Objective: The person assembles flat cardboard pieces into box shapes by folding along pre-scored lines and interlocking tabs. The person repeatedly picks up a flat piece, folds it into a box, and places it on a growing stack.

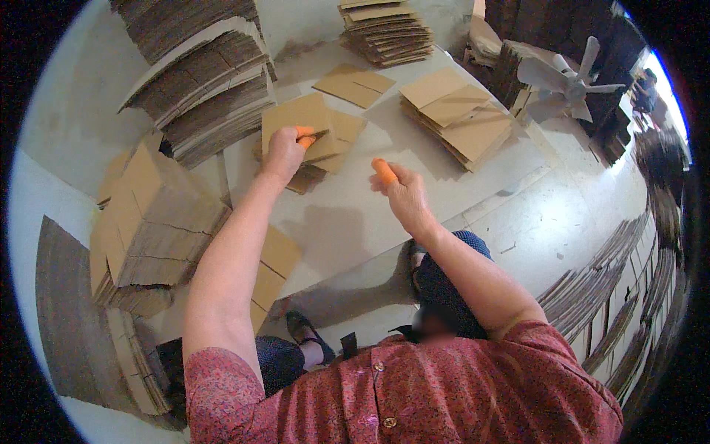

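Note:
My left hand (283, 157) is closed at the edge of a brown cardboard sheet (296, 112), its orange-covered fingertips pressed near the sheet. Under and beside it lie more cardboard sheets (345, 132) in a loose, uneven pile. To the right, my right hand (405, 194) hovers over the white table with an orange cover on a forward-pointing finger. Nothing shows in that hand; its other fingers are partly blurred. A flat cardboard sheet (353, 84) rests just beyond the pile.
A cardboard stack (458, 122) sits on the table (325, 222) at right, with another stack (388, 33) at the back. Tall cardboard bundles (211, 81) rise at left, beside a leaning bundle (159, 218). A fan (573, 85) stands far right; cardboard bundles (603, 277) line the right side.

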`<state>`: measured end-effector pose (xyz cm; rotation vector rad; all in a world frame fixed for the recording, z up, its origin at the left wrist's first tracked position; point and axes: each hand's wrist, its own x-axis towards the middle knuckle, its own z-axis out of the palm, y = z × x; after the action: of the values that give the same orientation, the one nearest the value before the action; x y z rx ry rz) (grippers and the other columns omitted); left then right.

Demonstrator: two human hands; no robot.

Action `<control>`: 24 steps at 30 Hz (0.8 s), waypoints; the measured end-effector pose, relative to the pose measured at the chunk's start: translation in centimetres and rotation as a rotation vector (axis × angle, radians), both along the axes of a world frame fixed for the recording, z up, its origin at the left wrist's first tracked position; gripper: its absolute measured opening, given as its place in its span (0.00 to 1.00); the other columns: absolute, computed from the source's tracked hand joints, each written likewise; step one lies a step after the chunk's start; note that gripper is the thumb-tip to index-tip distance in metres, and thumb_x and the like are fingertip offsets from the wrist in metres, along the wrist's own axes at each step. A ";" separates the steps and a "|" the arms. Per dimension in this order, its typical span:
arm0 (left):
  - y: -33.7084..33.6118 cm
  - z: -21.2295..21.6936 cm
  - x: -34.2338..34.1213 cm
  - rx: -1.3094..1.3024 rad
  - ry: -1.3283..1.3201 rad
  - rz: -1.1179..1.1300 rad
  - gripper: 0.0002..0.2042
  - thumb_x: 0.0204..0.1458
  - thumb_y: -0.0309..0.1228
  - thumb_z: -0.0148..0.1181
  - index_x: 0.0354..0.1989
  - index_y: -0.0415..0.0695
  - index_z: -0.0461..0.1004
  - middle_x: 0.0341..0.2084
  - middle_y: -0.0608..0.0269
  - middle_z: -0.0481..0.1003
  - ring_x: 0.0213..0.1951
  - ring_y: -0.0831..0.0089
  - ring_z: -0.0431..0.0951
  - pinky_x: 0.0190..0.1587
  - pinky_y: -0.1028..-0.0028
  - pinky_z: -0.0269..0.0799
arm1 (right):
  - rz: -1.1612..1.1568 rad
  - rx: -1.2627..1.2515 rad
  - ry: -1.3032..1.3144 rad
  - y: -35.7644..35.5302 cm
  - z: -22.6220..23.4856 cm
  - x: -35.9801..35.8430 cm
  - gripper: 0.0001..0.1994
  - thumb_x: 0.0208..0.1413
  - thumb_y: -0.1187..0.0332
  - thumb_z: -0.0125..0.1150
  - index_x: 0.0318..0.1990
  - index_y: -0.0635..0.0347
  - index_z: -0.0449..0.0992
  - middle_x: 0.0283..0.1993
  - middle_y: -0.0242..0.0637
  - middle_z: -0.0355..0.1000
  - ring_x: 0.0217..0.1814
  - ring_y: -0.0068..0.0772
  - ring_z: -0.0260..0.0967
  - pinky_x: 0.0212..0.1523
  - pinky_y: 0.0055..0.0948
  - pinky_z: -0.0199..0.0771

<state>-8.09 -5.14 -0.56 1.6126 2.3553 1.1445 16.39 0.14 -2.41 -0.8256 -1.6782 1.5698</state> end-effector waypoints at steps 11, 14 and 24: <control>-4.2 3.5 2.2 0.146 -0.170 -0.095 0.13 0.51 0.21 0.49 0.44 0.43 0.74 0.42 0.63 0.74 0.43 0.76 0.72 0.49 0.77 0.65 | 0.144 -0.598 0.227 0.0 0.9 0.5 0.25 0.56 0.53 0.47 0.48 0.69 0.64 0.37 0.47 0.71 0.34 0.34 0.71 0.37 0.30 0.72; -7.8 0.8 7.6 0.299 -0.191 -0.457 0.18 0.46 0.16 0.48 0.45 0.43 0.73 0.47 0.63 0.70 0.51 0.69 0.68 0.55 0.72 0.60 | 0.292 -0.799 0.318 -0.9 1.8 0.6 0.28 0.51 0.48 0.52 0.46 0.68 0.68 0.37 0.42 0.71 0.34 0.31 0.70 0.35 0.27 0.70; -24.9 -4.0 15.4 -0.483 0.349 0.420 0.40 0.40 0.40 0.63 0.60 0.39 0.48 0.60 0.46 0.51 0.62 0.51 0.48 0.61 0.56 0.45 | 0.275 -0.108 0.156 -3.0 0.6 4.1 0.11 0.51 0.67 0.56 0.39 0.65 0.74 0.34 0.33 0.74 0.35 0.23 0.69 0.36 0.23 0.68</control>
<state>7.33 -30.04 -4.61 1.2618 2.9792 0.2734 20.45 -2.85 -1.77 -0.5245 -1.6577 1.8740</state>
